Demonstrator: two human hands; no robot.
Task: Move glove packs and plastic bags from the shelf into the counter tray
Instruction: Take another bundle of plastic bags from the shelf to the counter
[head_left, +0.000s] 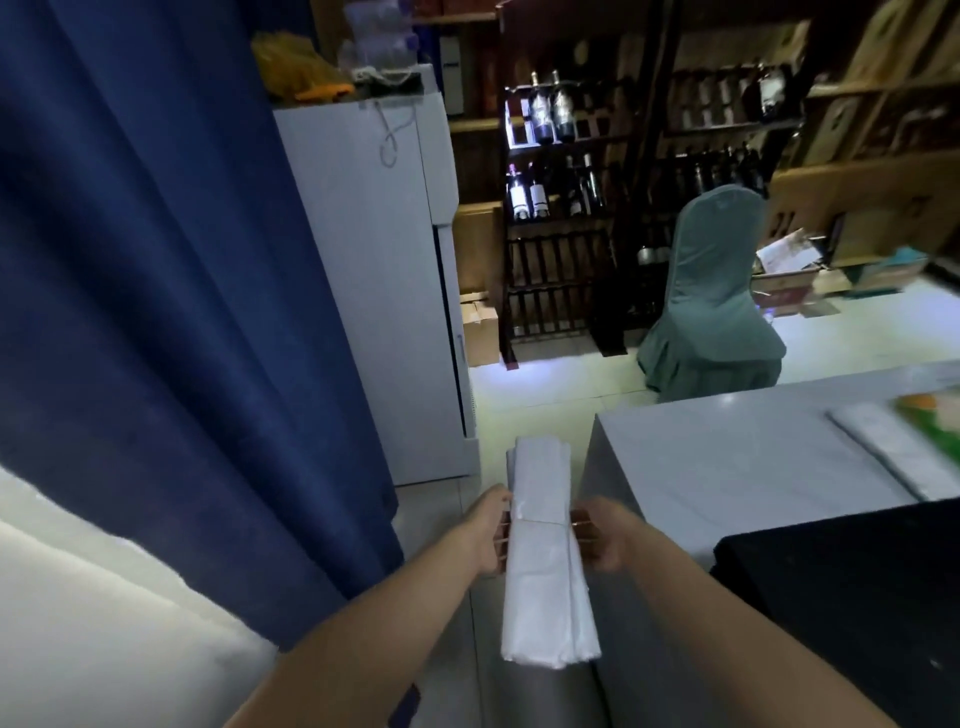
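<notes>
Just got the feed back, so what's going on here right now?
A person grips a long tied bundle of white plastic bags with the left hand and the right hand, one on each side. It hangs in the air just left of the grey counter, not yet set down. A flat white plastic pack and a green packet lie on the counter's right part.
</notes>
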